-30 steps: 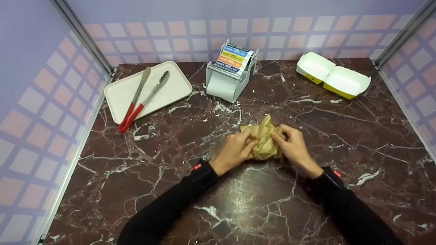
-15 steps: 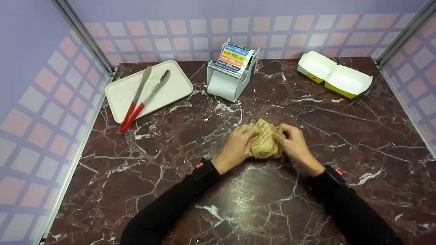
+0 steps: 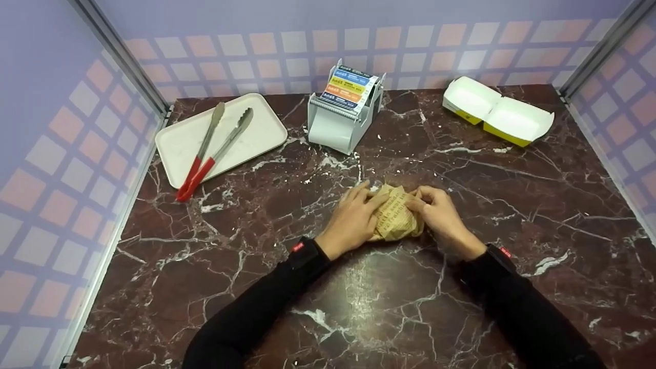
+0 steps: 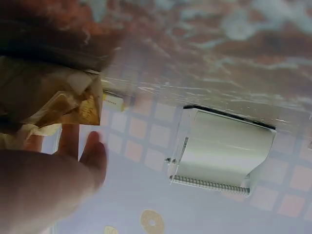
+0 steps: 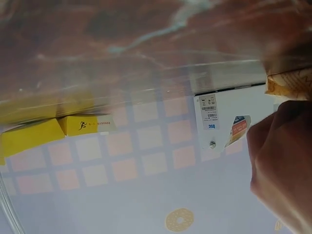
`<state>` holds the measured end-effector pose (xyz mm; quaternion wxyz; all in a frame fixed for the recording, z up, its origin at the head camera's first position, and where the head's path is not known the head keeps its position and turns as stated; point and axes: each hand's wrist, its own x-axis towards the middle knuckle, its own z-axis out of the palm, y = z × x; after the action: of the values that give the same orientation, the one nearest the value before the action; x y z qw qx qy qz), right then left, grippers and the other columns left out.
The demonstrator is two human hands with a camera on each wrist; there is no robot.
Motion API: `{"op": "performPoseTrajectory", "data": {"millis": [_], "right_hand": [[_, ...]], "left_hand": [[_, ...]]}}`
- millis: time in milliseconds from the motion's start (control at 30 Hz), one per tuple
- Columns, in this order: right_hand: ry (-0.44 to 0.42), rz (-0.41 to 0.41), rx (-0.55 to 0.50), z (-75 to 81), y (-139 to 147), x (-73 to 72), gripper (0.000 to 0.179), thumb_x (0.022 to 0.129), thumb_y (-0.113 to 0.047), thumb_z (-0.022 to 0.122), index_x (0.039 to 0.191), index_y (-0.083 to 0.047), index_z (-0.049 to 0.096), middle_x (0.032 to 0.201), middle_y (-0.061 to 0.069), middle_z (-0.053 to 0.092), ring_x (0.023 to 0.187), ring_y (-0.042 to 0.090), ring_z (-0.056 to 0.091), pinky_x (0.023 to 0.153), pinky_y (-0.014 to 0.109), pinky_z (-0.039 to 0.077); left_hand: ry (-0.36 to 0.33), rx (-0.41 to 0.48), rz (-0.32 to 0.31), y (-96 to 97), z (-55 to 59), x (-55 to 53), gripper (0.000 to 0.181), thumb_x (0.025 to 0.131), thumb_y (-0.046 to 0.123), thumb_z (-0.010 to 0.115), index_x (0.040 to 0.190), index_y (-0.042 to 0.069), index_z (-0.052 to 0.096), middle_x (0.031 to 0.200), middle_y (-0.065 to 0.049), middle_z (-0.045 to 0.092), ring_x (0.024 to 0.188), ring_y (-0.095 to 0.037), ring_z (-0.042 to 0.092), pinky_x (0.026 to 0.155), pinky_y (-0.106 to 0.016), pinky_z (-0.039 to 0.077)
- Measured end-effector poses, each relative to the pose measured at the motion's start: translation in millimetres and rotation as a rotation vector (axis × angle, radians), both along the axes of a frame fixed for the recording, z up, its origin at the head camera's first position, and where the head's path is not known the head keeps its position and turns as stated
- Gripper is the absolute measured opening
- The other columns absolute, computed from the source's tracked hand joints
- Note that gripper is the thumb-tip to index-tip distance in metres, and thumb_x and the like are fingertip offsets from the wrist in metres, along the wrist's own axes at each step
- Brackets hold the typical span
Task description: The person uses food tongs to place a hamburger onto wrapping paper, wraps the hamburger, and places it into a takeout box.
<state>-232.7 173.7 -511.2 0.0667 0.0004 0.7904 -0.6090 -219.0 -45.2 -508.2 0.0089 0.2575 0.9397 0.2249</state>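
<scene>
Printed brown wrapping paper [image 3: 395, 218], folded into a rounded bundle, lies on the marbled tabletop between both hands. What the paper encloses is hidden. My left hand [image 3: 351, 220] rests along the bundle's left side, its fingers extended over the folded paper. On the opposite side, my right hand [image 3: 441, 218] pinches the paper's edge between thumb and fingers. The left wrist view shows a folded paper corner [image 4: 58, 92] close to the left hand [image 4: 53, 180]. Only a bit of paper [image 5: 292, 85] shows beside the right hand [image 5: 287, 165] in the right wrist view.
A label dispenser [image 3: 343, 110] with a roll of coloured labels stands behind the bundle. At back left, red-handled tongs [image 3: 210, 154] lie across a white tray [image 3: 266, 120]. An opened yellow-and-white carton [image 3: 497, 110] sits at back right. Patterned panels [image 3: 61, 169] border the table.
The paper's upright flap has folded down flat onto the bundle. My left hand has moved from gripping its edge to lying over the left side. My right hand stays at the right edge.
</scene>
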Motion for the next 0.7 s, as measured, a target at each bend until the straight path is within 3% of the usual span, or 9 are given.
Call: {"op": "performPoseTrajectory", "data": {"millis": [67,100,167,267,300,367,467,533,700], "right_hand": [[0.059,-0.012,0.092,-1.6,-1.0,0.5,0.016,0.091,-0.001,0.068,0.079,0.0,0.057,0.107,0.015,0.069,0.073,0.014,0.061,0.054,0.021,0.051],[0.132,-0.014,0.171,-3.0,-2.2,1.6,0.012,0.09,-0.002,0.069,0.084,0.0,0.059,0.107,0.015,0.068,0.077,0.016,0.063,0.06,0.023,0.053],[0.355,-0.015,0.377,-6.7,-7.4,5.8,0.01,0.089,0.001,0.07,0.097,0.001,0.063,0.111,0.017,0.066,0.091,0.024,0.065,0.076,0.03,0.058],[0.768,0.004,0.641,-12.0,-20.8,17.4,0.028,0.088,0.006,0.067,0.116,0.003,0.064,0.118,0.022,0.065,0.111,0.037,0.065,0.099,0.045,0.058],[0.861,0.028,0.692,-13.6,-25.3,21.3,0.032,0.089,0.006,0.064,0.121,0.003,0.064,0.122,0.023,0.065,0.117,0.04,0.063,0.102,0.049,0.056],[0.965,0.1,0.771,-16.1,-32.0,26.1,0.036,0.094,0.001,0.058,0.129,0.003,0.064,0.13,0.023,0.066,0.125,0.042,0.061,0.108,0.054,0.052],[0.936,0.186,0.863,-19.0,-34.4,23.9,0.043,0.1,-0.02,0.054,0.137,0.002,0.062,0.132,0.023,0.067,0.127,0.041,0.061,0.113,0.058,0.045],[0.896,0.226,0.925,-19.0,-32.2,17.6,0.05,0.101,-0.03,0.05,0.138,0.002,0.062,0.135,0.022,0.066,0.129,0.041,0.06,0.119,0.059,0.038],[0.731,0.328,0.941,-14.5,-27.3,4.8,0.061,0.1,-0.045,0.047,0.143,-0.003,0.059,0.142,0.02,0.062,0.137,0.04,0.053,0.123,0.061,0.03]], "left_hand": [[-0.001,-0.003,-0.005,0.8,-1.5,-0.4,0.051,0.101,0.014,0.053,0.152,0.017,0.051,0.143,-0.013,0.057,0.143,-0.031,0.047,0.125,-0.051,0.033],[0.001,-0.002,-0.006,1.0,-2.1,-0.2,0.052,0.101,0.014,0.052,0.153,0.016,0.05,0.14,-0.013,0.057,0.139,-0.03,0.05,0.124,-0.05,0.035],[0.025,-0.015,-0.014,1.7,-4.1,0.2,0.052,0.102,0.014,0.052,0.154,0.014,0.049,0.135,-0.012,0.058,0.13,-0.028,0.056,0.124,-0.048,0.036],[0.074,-0.026,-0.032,2.2,-6.7,0.6,0.052,0.103,0.015,0.052,0.154,0.01,0.047,0.132,-0.012,0.059,0.125,-0.027,0.059,0.125,-0.047,0.036],[0.094,-0.028,-0.037,2.2,-7.5,0.4,0.05,0.103,0.015,0.051,0.153,0.007,0.049,0.131,-0.012,0.059,0.124,-0.027,0.06,0.124,-0.046,0.037],[0.109,-0.027,-0.043,1.9,-8.9,-0.3,0.047,0.103,0.015,0.051,0.149,0.004,0.052,0.13,-0.012,0.06,0.122,-0.026,0.061,0.121,-0.043,0.042],[0.084,0.0,-0.04,1.9,-10.4,-2.6,0.046,0.101,0.013,0.05,0.145,-0.001,0.054,0.131,-0.013,0.059,0.122,-0.026,0.06,0.114,-0.038,0.048],[0.038,0.024,-0.036,2.1,-11.6,-4.7,0.049,0.098,0.01,0.051,0.146,-0.003,0.051,0.135,-0.013,0.058,0.126,-0.026,0.058,0.116,-0.036,0.047],[-0.037,0.12,-0.035,0.5,-12.9,-8.8,0.052,0.094,0.003,0.054,0.145,-0.002,0.047,0.142,-0.015,0.056,0.13,-0.028,0.058,0.117,-0.036,0.046]]}}
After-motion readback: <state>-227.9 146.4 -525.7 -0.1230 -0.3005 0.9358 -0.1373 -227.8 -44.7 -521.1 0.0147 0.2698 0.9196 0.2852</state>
